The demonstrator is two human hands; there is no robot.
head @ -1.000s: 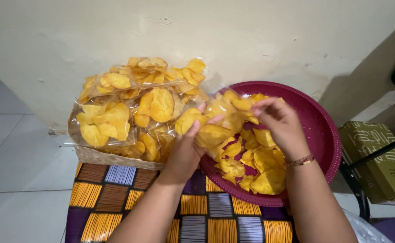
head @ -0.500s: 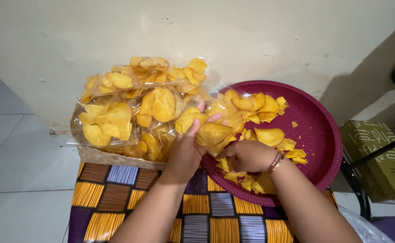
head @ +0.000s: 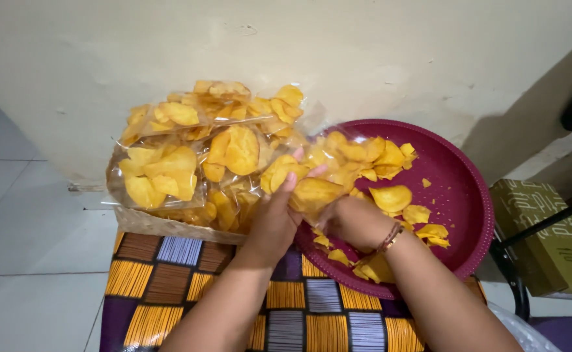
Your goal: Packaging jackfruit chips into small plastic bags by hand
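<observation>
Chips (head: 390,197) are lying loose in the maroon tray (head: 475,195); my left hand (head: 274,218) is gripping the clear bag (head: 312,189) at ten o'clock, my right hand (head: 354,221) is closing on a scoop. Crushing or spilling looks likely.

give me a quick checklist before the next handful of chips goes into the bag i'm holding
1. Clear bag held up by the left hand: ok, fingers grip it at the bowl's near-left edge.
2. Bag mouth open toward the right hand: cannot tell, the plastic is hard to read.
3. Right hand down among the loose chips: ok; what it has gathered is hidden.
4. Chips left in the maroon bowl: ok, a scattered layer is there.
5. Filled bags piled on the woven tray: ok, piled beside the bowl, left of the hands.
6. Bowl seated on the patterned cloth: ok, it sits level.
</observation>
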